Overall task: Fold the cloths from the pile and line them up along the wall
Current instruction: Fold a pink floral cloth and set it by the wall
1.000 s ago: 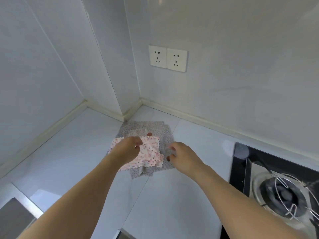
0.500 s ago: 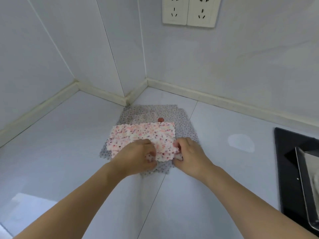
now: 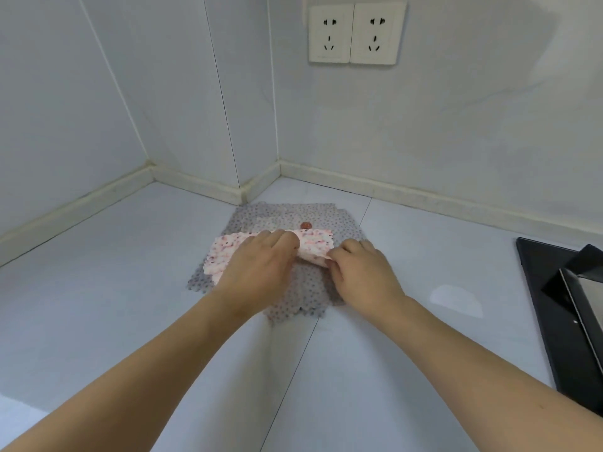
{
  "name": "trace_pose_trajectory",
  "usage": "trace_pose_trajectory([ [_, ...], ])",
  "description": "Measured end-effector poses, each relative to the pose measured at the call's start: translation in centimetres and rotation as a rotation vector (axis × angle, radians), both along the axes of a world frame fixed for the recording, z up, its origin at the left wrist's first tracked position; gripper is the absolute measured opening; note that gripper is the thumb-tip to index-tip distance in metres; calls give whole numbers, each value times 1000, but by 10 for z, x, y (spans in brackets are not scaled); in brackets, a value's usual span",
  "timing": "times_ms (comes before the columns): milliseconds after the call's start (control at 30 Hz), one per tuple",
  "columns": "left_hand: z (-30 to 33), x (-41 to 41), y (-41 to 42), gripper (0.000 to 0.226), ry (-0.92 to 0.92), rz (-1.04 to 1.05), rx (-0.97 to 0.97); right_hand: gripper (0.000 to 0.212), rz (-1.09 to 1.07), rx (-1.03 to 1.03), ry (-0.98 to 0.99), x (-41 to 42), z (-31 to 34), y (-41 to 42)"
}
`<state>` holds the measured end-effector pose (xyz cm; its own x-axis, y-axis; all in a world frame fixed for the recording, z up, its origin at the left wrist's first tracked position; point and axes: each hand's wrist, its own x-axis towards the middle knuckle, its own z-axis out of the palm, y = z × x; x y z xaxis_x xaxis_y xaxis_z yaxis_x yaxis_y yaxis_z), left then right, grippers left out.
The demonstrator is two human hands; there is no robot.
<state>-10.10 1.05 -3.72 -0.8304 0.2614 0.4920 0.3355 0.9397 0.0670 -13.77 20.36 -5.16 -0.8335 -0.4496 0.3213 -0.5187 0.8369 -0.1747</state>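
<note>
**Pale tiled corner, sockets above**

I see a light grey counter [image 3: 98,288] running into a corner of glossy pale wall panels [image 3: 456,109], edged by a cream upstand [image 3: 424,197]. Two white sockets [image 3: 357,32] sit high on the back wall. A black hob [image 3: 554,321] lies at the right edge.

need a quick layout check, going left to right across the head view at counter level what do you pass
pink floral cloth on the grey dotted cloth → left hand gripping the pink cloth → right hand pinching its right end → pale round patch on the white counter → black glass stove top
</note>
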Motion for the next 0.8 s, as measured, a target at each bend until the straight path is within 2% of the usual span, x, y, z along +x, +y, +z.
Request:
trace_pose_trajectory([
  [167, 37, 17, 8, 10, 53, 287, -32, 28, -16, -74, 234, 17, 50, 0],
  [233, 59, 38, 8, 9, 90, 214, -63, 26, -40, -140, 273, 42, 77, 5],
  [300, 84, 66, 12, 26, 111, 96, -130, 27, -67, -196, 272, 74, 102, 16],
  [400, 117, 113, 23, 41, 176, 55, -208, 27, -126, -250, 256, 127, 133, 40],
  [533, 138, 165, 37, 32, 228, -5, -362, 26, -173, -286, 229, 188, 164, 77],
  [667, 159, 193, 47, 26, 287, -35, -292, 29, -170, -308, 299, 234, 189, 106],
  [800, 177, 199, 55, 24, 252, -15, -155, 30, -190, -289, 329, 252, 202, 125],
])
